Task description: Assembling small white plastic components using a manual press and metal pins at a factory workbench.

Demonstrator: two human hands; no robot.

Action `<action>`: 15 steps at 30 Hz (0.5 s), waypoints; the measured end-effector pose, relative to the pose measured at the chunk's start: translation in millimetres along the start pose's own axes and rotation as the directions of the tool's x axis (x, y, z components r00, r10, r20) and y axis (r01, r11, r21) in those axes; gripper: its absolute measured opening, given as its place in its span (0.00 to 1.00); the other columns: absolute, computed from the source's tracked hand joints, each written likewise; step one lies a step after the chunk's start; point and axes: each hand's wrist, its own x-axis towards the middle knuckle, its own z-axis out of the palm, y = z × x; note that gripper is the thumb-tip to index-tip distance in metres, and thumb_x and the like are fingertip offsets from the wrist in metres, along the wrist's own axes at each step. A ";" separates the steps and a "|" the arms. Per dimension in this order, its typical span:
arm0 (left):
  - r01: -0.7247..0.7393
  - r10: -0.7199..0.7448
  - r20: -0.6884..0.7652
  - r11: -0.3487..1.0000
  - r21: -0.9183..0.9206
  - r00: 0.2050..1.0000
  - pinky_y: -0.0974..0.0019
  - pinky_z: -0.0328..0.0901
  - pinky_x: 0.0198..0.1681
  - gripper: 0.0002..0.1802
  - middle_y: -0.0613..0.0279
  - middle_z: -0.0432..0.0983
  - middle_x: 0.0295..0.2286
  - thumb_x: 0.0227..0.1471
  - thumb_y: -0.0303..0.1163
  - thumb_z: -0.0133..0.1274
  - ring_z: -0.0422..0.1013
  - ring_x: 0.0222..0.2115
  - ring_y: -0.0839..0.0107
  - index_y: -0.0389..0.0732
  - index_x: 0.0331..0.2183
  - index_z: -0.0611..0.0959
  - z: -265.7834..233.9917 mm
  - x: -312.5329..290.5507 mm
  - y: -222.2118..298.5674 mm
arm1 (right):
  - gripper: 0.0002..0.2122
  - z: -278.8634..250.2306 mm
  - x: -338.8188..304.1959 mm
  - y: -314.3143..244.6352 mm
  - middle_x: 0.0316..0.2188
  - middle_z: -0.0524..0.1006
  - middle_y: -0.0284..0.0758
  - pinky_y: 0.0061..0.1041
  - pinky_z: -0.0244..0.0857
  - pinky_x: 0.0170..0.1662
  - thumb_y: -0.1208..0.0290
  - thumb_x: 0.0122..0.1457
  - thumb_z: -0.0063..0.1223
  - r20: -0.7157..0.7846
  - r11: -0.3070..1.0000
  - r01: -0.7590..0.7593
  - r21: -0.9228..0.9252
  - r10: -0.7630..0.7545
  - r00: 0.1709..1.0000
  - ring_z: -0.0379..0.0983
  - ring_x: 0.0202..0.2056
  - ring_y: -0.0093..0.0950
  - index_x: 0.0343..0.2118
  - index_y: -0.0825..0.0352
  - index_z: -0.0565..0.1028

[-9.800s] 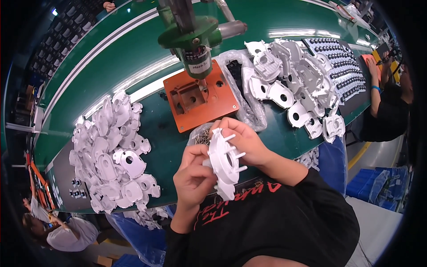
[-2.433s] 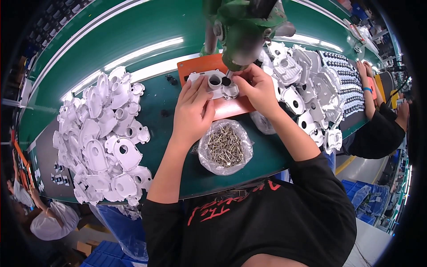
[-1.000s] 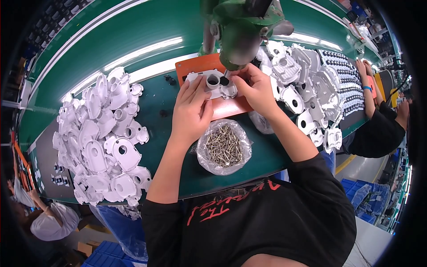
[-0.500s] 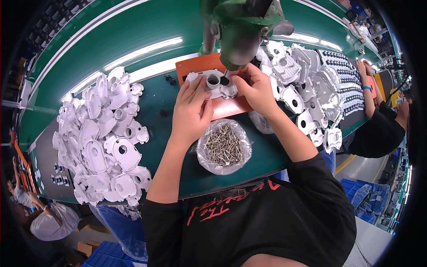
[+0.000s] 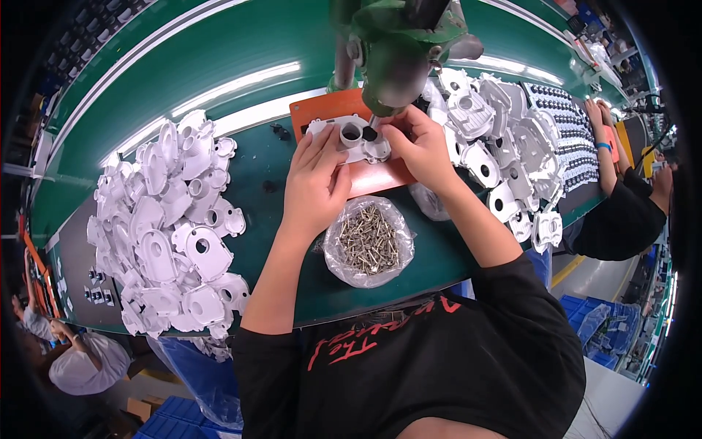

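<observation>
A white plastic housing [image 5: 376, 151] with a round raised collar and a black opening lies on an orange board [image 5: 380, 180]. My left hand [image 5: 314, 175] is closed over its left side, fingers along the top and thumb at the near edge. At the housing's right end, my right hand [image 5: 423, 150] has thumb and forefinger pinched close under the tip of a green machine head [image 5: 398, 55]. What the pinch holds, if anything, is too small and partly hidden. Just in front of the board stands a clear plastic bag [image 5: 338, 267] of metal screws [image 5: 369, 238].
White plastic housings are heaped at the left [image 5: 157, 249] and more at the right [image 5: 504, 139]. Rows of small black-and-white parts [image 5: 563, 132] lie farther right, near a co-worker's arm [image 5: 605, 157]. Small black pieces [image 5: 279, 132] rest left of the board.
My hands, the housing and the machine head look almost unmoved. At the far left, a co-worker's arms have shifted slightly.
</observation>
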 end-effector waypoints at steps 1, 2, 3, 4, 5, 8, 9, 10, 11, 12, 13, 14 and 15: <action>-0.001 0.001 0.000 1.000 0.000 1.000 0.50 0.55 0.57 0.07 0.46 0.73 0.45 0.44 0.25 0.52 0.66 0.51 0.55 0.33 0.29 0.77 0.4 0.2 0.0 | 0.08 -0.2 0.3 2.3 0.32 0.75 0.29 0.13 0.60 0.27 0.77 0.57 0.50 -0.004 1.000 0.019 0.002 -0.019 1.000 0.66 0.27 0.12 0.39 0.70 0.72; 0.002 -0.002 0.002 1.000 -0.006 1.000 0.50 0.55 0.57 0.07 0.46 0.73 0.45 0.44 0.25 0.52 0.66 0.51 0.55 0.33 0.29 0.77 0.4 0.1 0.0 | 0.08 0.0 0.4 3.6 0.32 0.75 0.28 0.12 0.59 0.27 0.77 0.57 0.50 -0.007 0.999 0.037 0.004 -0.037 0.999 0.66 0.27 0.12 0.39 0.70 0.72; 0.005 -0.005 0.004 1.000 -0.011 1.000 0.50 0.55 0.57 0.07 0.46 0.73 0.45 0.44 0.25 0.52 0.66 0.51 0.55 0.33 0.29 0.77 0.4 -0.1 -0.1 | 0.08 0.2 0.2 2.5 0.32 0.75 0.28 0.12 0.59 0.27 0.77 0.57 0.50 -0.007 0.999 0.037 0.005 -0.037 0.999 0.66 0.27 0.12 0.39 0.70 0.72; 0.005 -0.005 0.004 1.000 -0.011 1.000 0.50 0.55 0.57 0.07 0.46 0.73 0.45 0.44 0.25 0.52 0.66 0.51 0.55 0.33 0.29 0.77 0.3 -0.4 -0.5 | 0.08 0.5 -0.2 0.3 0.32 0.75 0.28 0.12 0.60 0.28 0.77 0.57 0.50 -0.001 1.000 0.025 -0.001 -0.025 1.000 0.66 0.27 0.12 0.39 0.70 0.72; 0.000 0.000 0.001 1.000 -0.004 1.000 0.50 0.55 0.57 0.07 0.46 0.73 0.45 0.44 0.25 0.52 0.66 0.51 0.55 0.33 0.29 0.77 0.2 -0.5 -0.8 | 0.08 0.4 -0.5 -1.1 0.32 0.75 0.28 0.12 0.60 0.28 0.77 0.57 0.50 0.004 1.000 0.013 -0.007 -0.012 1.000 0.66 0.28 0.12 0.39 0.70 0.72; -0.004 0.004 -0.001 1.000 -0.003 1.000 0.50 0.55 0.57 0.07 0.46 0.73 0.45 0.44 0.25 0.52 0.66 0.51 0.54 0.33 0.29 0.77 0.5 -0.6 -0.9 | 0.07 0.1 0.7 1.5 0.31 0.78 0.34 0.18 0.67 0.38 0.77 0.55 0.52 -0.029 0.999 0.037 -0.030 -0.038 0.999 0.74 0.33 0.18 0.36 0.72 0.74; -0.002 0.002 -0.001 1.000 -0.008 1.000 0.50 0.55 0.57 0.07 0.46 0.73 0.45 0.44 0.25 0.52 0.66 0.51 0.54 0.33 0.29 0.77 0.6 -0.1 -0.9 | 0.07 0.1 0.7 0.6 0.31 0.78 0.34 0.18 0.67 0.38 0.77 0.55 0.52 -0.030 0.999 0.038 -0.031 -0.039 0.999 0.74 0.33 0.18 0.36 0.72 0.74; -0.005 0.005 -0.001 1.000 -0.008 1.000 0.50 0.55 0.57 0.07 0.46 0.73 0.45 0.44 0.25 0.52 0.66 0.51 0.54 0.33 0.29 0.77 0.7 0.4 -1.1 | 0.07 0.2 0.6 -0.9 0.31 0.78 0.34 0.19 0.67 0.38 0.77 0.55 0.52 -0.031 0.999 0.024 -0.027 -0.025 0.999 0.74 0.33 0.19 0.36 0.72 0.74; -0.007 0.007 -0.001 1.000 -0.002 1.000 0.50 0.55 0.57 0.07 0.46 0.73 0.45 0.44 0.25 0.52 0.66 0.51 0.54 0.33 0.29 0.77 0.9 0.2 -1.3 | 0.07 0.4 0.3 -1.4 0.31 0.78 0.35 0.19 0.67 0.38 0.77 0.55 0.52 -0.031 1.000 0.008 -0.023 -0.008 0.999 0.74 0.33 0.19 0.36 0.72 0.74; -0.008 0.008 -0.001 1.000 0.003 1.000 0.50 0.55 0.57 0.07 0.46 0.73 0.45 0.44 0.25 0.52 0.66 0.51 0.55 0.33 0.29 0.77 1.2 0.2 -1.5 | 0.07 0.4 0.4 -1.0 0.31 0.78 0.35 0.19 0.67 0.38 0.77 0.55 0.52 -0.031 1.000 0.007 -0.023 -0.008 0.999 0.74 0.33 0.19 0.36 0.72 0.74; -0.009 0.009 -0.001 1.000 0.003 1.000 0.50 0.55 0.57 0.07 0.46 0.73 0.45 0.44 0.25 0.52 0.66 0.51 0.55 0.33 0.29 0.77 1.3 0.2 -1.3 | 0.07 0.3 0.5 -0.3 0.32 0.78 0.35 0.19 0.67 0.38 0.77 0.55 0.52 -0.035 0.999 0.026 -0.025 -0.027 0.999 0.74 0.33 0.19 0.36 0.72 0.74; -0.007 0.007 0.003 1.000 0.004 1.000 0.50 0.55 0.57 0.07 0.46 0.73 0.45 0.44 0.25 0.52 0.66 0.51 0.54 0.33 0.29 0.77 0.9 -0.1 -0.8 | 0.07 0.5 0.4 -0.2 0.32 0.78 0.34 0.19 0.67 0.38 0.77 0.55 0.52 -0.037 0.999 0.044 -0.026 -0.045 0.998 0.74 0.33 0.19 0.36 0.72 0.74; -0.005 0.005 0.006 1.000 0.005 1.000 0.50 0.55 0.57 0.07 0.46 0.73 0.45 0.44 0.25 0.52 0.66 0.51 0.54 0.33 0.29 0.77 0.5 -0.2 -0.5 | 0.07 0.7 0.2 -0.9 0.32 0.78 0.34 0.19 0.67 0.38 0.77 0.55 0.52 -0.037 0.999 0.044 -0.026 -0.045 0.998 0.74 0.33 0.19 0.36 0.72 0.74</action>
